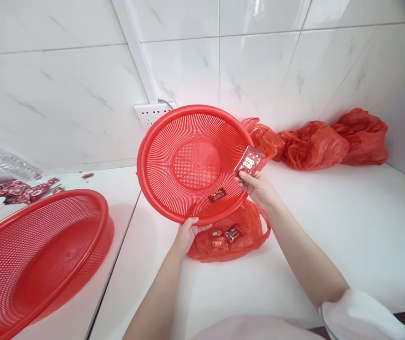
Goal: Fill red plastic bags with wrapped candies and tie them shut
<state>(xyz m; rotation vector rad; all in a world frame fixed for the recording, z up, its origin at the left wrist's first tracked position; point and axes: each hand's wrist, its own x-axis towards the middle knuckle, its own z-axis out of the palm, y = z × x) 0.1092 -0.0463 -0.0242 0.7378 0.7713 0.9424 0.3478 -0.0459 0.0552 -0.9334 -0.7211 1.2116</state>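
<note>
A round red plastic basket [197,165] is tilted up with its open side toward me. My left hand [189,234] grips its lower rim. One small dark red wrapped packet [217,195] lies inside, near the bottom wall. My right hand [256,186] pinches a red packet with gold characters [249,161] at the basket's right rim. Below the basket, an open red plastic bag [205,252] lies on the white table [315,226], with several small wrapped pieces [233,233] in it.
A second red basket [98,203] stands at the left. Behind it are red patterned packets [28,192] and clear plastic [9,163]. Crumpled red bags [314,144] lie along the tiled wall at right. A white power strip [149,113] is behind the tilted basket.
</note>
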